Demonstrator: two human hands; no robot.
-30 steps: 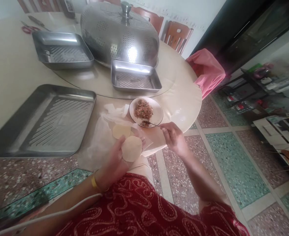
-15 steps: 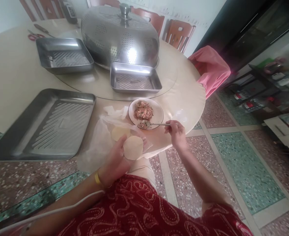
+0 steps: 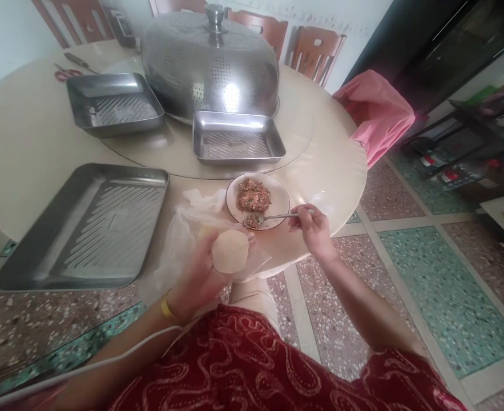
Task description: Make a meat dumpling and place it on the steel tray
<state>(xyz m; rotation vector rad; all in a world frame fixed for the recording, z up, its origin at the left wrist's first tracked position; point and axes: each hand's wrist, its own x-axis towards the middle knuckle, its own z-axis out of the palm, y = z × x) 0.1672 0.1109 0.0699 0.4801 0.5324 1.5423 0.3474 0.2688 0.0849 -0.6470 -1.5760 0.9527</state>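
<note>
A round, pale dumpling wrapper [image 3: 231, 252] lies across my left hand [image 3: 204, 269], held with the thumb over its near edge. My right hand [image 3: 314, 228] grips the handle of a spoon-like metal utensil [image 3: 283, 216]; its far end is buried in filling, so its exact kind is hard to tell. Reddish minced filling flecked with green [image 3: 254, 196] is heaped on a white plate [image 3: 281, 197], with a smaller lump at the near rim around the utensil's tip. Beneath and beside my left hand spreads a clear plastic bag [image 3: 166, 251], with more wrappers partly hidden behind the fingers.
A large metal tray [image 3: 106, 228] sits at the table's left edge. Two smaller trays, one left [image 3: 117, 108] and one central [image 3: 238, 140], stand farther back before a domed steamer lid [image 3: 209, 63]. Scissors [image 3: 67, 73] lie far left. A pink cloth [image 3: 378, 111] hangs at the right.
My left hand and its wrapper have shifted slightly up, covering more of the wrappers behind. The utensil stays at the plate's near rim in my right hand. The view has shifted a little.
</note>
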